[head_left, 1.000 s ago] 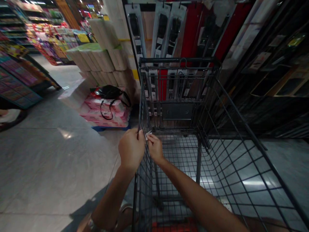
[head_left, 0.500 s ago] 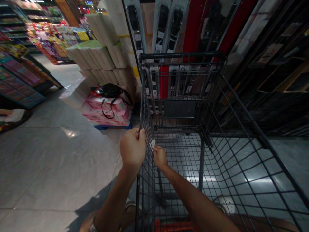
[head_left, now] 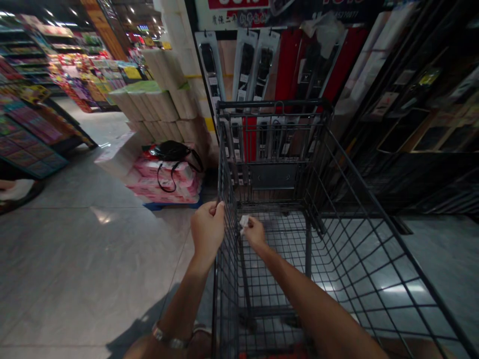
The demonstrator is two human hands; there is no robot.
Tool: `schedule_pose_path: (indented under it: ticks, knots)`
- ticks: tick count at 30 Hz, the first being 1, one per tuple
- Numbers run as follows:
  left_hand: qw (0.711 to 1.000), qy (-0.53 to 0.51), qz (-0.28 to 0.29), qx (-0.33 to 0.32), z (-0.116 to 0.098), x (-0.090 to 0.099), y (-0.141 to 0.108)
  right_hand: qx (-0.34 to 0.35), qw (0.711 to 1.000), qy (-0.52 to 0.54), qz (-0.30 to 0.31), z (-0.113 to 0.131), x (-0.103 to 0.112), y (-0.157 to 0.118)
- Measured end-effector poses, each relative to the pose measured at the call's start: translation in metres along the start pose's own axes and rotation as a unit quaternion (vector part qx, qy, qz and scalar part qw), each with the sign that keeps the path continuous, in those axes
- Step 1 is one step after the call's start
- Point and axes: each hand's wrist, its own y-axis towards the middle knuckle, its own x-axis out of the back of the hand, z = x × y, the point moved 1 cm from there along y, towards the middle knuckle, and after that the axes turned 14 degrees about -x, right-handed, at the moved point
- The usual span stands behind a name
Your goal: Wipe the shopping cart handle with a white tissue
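A dark wire shopping cart (head_left: pixel 352 172) stands in front of me, its basket bare of goods. My left hand (head_left: pixel 207 227) is closed around the top rail of the cart's left side, thumb uppermost. Inside the basket, close to that same side wall, my right hand (head_left: pixel 256 233) pinches a small crumpled white tissue (head_left: pixel 244 221). A narrow gap shows between the tissue and the wire mesh. The fingertips behind the tissue are partly hidden.
Left of the cart, a black handbag (head_left: pixel 170 150) lies on pink packs (head_left: pixel 164 174) on a blue pallet. Paper rolls (head_left: pixel 149 99) are stacked behind. Packaged goods (head_left: pixel 245 65) hang beyond the cart's far end. Dark shelving (head_left: pixel 404 164) runs along the right.
My right hand has drawn slightly right, away from the side mesh, with the tissue in it. My left hand stays on the rail. The camera view has tilted up a little.
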Motion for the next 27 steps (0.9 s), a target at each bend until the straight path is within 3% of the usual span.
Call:
schedule_pose_path:
  ticks: [5,9,14,23,27]
  knots:
    - [1.0,-0.021,-0.01,-0.003,0.002,-0.001,-0.003,0.097,0.991,0.085,0.029,0.072,-0.017,0.003]
    - [0.999,-0.041,-0.014,0.002,0.001,-0.001,-0.004,0.168,0.98,0.093,0.046,0.097,-0.024,-0.002]
    - [0.999,-0.035,-0.01,0.021,-0.003,0.0,-0.005,0.199,0.978,0.033,0.045,0.079,-0.022,-0.011]
    - [0.996,-0.059,-0.02,0.063,-0.007,0.0,-0.005,0.158,0.987,-0.015,0.03,0.048,-0.029,-0.006]
    - [0.995,-0.062,-0.023,0.08,-0.011,0.001,-0.005,0.126,0.989,-0.067,0.023,0.022,-0.032,-0.004]
